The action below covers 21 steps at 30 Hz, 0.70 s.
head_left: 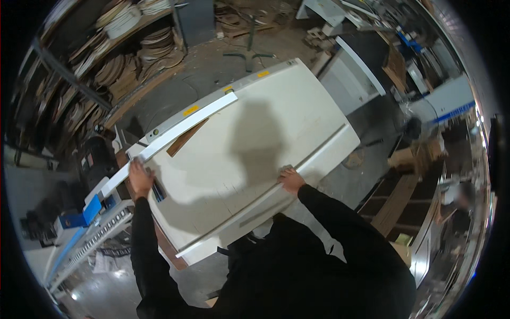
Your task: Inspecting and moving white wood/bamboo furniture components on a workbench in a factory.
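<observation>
A large cream-topped worktable (308, 106) lies slantwise in front of me. Along its far left edge runs a long white strip (186, 124), which sticks out past the table's left end. My left hand (141, 179) grips this strip near that end, its fingers over the top. A short dark blue piece (158, 191) lies beside the left wrist. My right hand (291, 181) is at the near edge, by a long pale rail (255, 195). Its fingers are curled around a small greyish thing (287, 168) that is too blurred to name.
A brown wooden strip (186, 138) lies next to the white one. Beyond the table's left end stands a machine with a blue part (92, 209). Shelves with coiled edging rolls (156, 45) are at the back left. A white panel (353, 69) stands at the far right.
</observation>
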Each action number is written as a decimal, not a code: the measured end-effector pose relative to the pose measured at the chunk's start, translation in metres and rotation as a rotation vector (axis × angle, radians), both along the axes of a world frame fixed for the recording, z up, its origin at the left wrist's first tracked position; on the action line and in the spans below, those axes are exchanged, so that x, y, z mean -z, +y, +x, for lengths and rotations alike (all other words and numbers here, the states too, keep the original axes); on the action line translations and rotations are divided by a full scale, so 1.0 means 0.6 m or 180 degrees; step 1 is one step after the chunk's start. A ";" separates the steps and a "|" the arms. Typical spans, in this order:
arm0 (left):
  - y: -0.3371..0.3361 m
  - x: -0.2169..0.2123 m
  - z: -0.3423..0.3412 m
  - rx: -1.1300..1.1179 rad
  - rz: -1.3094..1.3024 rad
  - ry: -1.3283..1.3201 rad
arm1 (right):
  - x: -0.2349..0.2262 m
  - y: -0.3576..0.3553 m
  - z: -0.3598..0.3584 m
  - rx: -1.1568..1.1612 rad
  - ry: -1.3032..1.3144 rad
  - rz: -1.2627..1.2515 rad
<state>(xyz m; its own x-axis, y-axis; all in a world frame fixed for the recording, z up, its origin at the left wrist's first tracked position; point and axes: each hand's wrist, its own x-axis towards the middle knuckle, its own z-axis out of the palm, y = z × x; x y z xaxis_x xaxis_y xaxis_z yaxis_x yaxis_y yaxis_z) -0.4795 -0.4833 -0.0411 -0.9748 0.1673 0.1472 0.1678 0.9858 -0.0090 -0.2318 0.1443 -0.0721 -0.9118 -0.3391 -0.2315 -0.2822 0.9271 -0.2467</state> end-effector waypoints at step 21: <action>0.562 0.041 0.169 0.1650 0.1333 -0.0716 | 0.007 0.002 0.042 0.0376 0.0731 -0.0353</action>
